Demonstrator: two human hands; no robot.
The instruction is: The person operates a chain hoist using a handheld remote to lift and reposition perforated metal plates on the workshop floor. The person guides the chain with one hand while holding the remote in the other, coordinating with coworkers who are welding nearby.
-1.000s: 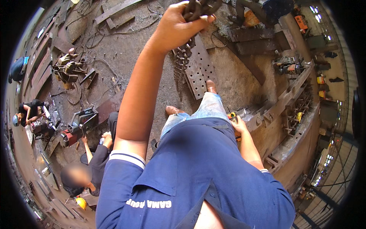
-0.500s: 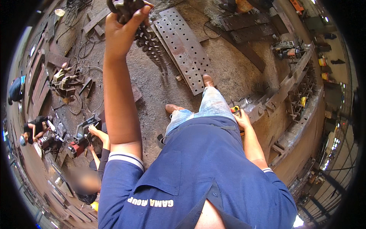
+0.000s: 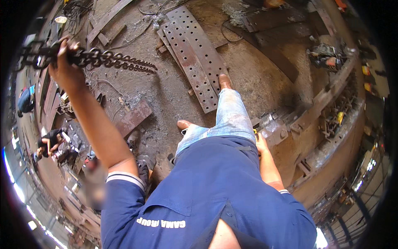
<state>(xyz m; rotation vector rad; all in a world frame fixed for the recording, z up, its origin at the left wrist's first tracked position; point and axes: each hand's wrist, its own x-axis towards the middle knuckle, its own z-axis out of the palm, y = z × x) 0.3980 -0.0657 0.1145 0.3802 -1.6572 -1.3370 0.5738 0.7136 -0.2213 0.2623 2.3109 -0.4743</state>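
Head view: step in hand seems handling of chain (image 3: pixel 110 60), left of plate (image 3: pixel 192 61); next move likely calls for firm grip. Left hand (image 3: pixel 66 68) closed round chain, arm stretched outward. Right hand (image 3: pixel 262 144) lower, right of plate, at yellow thing (image 3: pixel 255 131); cannot tell grip.

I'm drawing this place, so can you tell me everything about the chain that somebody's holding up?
The dark, metal-looking chain has chunky, interlocking oval links. It's held in the grip of the person's bare left hand, raised at upper left. Some links stick out leftward beyond the hand; others trail rightward in side-by-side strands, looking smaller toward their far end. I can't tell whether that end touches the dark, gritty floor.
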